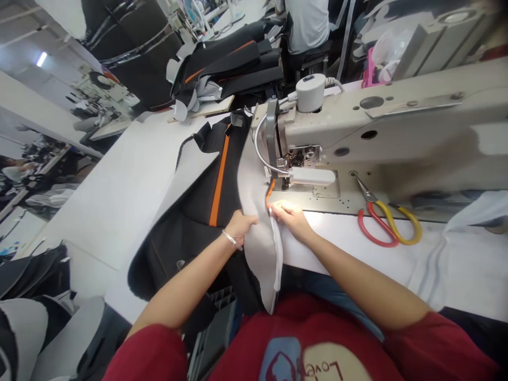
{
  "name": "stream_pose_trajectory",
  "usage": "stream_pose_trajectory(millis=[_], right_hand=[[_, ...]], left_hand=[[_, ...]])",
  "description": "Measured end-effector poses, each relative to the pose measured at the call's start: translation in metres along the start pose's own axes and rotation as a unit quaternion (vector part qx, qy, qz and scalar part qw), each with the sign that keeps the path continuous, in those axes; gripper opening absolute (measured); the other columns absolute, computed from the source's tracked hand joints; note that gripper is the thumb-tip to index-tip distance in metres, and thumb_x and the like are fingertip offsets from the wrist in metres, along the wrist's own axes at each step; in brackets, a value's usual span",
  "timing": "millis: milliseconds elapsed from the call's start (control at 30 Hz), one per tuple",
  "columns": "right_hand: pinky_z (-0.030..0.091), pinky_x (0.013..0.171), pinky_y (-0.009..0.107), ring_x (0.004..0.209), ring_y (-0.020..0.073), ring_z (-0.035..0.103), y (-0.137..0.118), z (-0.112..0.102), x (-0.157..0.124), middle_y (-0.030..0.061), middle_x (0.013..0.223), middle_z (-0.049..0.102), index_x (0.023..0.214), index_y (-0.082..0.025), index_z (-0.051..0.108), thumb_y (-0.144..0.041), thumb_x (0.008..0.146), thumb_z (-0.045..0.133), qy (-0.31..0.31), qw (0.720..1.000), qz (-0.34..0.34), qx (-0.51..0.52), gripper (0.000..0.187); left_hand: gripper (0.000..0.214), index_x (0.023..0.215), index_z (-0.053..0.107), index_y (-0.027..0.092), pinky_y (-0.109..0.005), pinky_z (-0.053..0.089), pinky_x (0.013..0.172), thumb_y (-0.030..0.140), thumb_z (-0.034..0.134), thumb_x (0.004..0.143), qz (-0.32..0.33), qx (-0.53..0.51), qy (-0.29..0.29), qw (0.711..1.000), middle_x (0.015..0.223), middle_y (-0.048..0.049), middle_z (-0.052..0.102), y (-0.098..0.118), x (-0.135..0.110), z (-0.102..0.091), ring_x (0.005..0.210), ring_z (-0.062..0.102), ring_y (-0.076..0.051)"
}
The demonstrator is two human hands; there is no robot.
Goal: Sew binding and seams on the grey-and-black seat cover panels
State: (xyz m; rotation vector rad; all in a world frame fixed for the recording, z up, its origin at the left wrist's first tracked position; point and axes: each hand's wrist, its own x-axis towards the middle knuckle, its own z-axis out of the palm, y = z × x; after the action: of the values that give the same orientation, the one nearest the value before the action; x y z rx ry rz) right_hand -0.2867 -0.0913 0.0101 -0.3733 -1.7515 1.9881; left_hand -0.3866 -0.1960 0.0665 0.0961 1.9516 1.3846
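Observation:
A black fabric piece with an orange stripe and a pale grey backing (254, 185) lies under the head of a sewing machine (357, 121). My left hand (240, 226) grips its grey edge, thumb on top, a bracelet at the wrist. Close to the presser foot (284, 182), my right hand (291, 217) pinches the fabric's right edge, where an orange strip (270, 191) and a white strip (277, 254) run along it. The white strip hangs toward my lap. The needle tip is hidden behind the lamp and guard.
Scissors (383, 214) with red and yellow handles lie right of my right hand on the machine bed. White cloth (472, 254) covers the table's right side. More black pieces (234, 63) are stacked behind the machine, near a seated person (307, 26). Fabric pieces (51, 328) lie at lower left.

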Motion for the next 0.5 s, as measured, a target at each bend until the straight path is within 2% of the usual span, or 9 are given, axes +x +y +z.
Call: stream_pose_trajectory(millis=[67,133,267,400,500], right_hand=[[0.036,0.051,0.023,0.053,0.0093,0.046,0.001,-0.001,0.004,-0.0008,0.063,0.053,0.07,-0.018,0.053,-0.04,0.068,0.058,0.023,0.993,0.083,0.083,0.023],[0.029,0.044,0.02,0.047,0.0073,0.044,0.0,-0.001,0.007,-0.004,0.055,0.051,0.073,-0.018,0.052,-0.035,0.061,0.066,0.011,0.984,0.127,0.127,0.025],[0.026,0.043,0.019,0.042,0.0053,0.04,-0.007,-0.002,0.007,-0.0062,0.044,0.046,0.065,-0.016,0.051,-0.035,0.061,0.066,-0.027,0.98,0.14,0.141,0.025],[0.028,0.044,0.02,0.041,0.0054,0.04,-0.012,-0.004,0.007,-0.0061,0.042,0.046,0.06,-0.015,0.049,-0.033,0.059,0.067,-0.036,0.98,0.15,0.129,0.025],[0.026,0.044,0.02,0.041,0.0056,0.04,-0.013,-0.007,0.008,-0.0056,0.041,0.046,0.059,-0.015,0.049,-0.03,0.059,0.067,-0.049,0.97,0.171,0.163,0.023]], left_hand=[[0.02,0.061,0.057,0.008,-0.025,0.042,0.044,0.003,0.053,0.042,-0.007,-0.039,0.037,0.999,0.051,-0.0021,0.057,-0.009,0.004,0.001,0.047,0.053,-0.015],[0.019,0.058,0.054,0.009,-0.024,0.041,0.043,0.002,0.05,0.041,-0.003,-0.081,0.068,0.994,0.05,0.0001,0.055,-0.016,0.007,0.004,0.045,0.052,-0.014],[0.018,0.057,0.052,0.009,-0.024,0.042,0.047,0.003,0.049,0.041,0.013,-0.162,0.108,0.981,0.051,0.0023,0.055,-0.021,0.007,0.013,0.048,0.053,-0.013],[0.018,0.063,0.057,0.009,-0.027,0.047,0.058,0.009,0.06,0.046,0.029,-0.196,0.072,0.977,0.061,-0.0004,0.061,-0.02,0.004,0.018,0.059,0.058,-0.015],[0.03,0.074,0.061,0.009,-0.029,0.049,0.066,0.014,0.07,0.046,0.06,-0.166,0.05,0.983,0.075,-0.0058,0.065,-0.019,0.0,0.019,0.071,0.061,-0.019]])
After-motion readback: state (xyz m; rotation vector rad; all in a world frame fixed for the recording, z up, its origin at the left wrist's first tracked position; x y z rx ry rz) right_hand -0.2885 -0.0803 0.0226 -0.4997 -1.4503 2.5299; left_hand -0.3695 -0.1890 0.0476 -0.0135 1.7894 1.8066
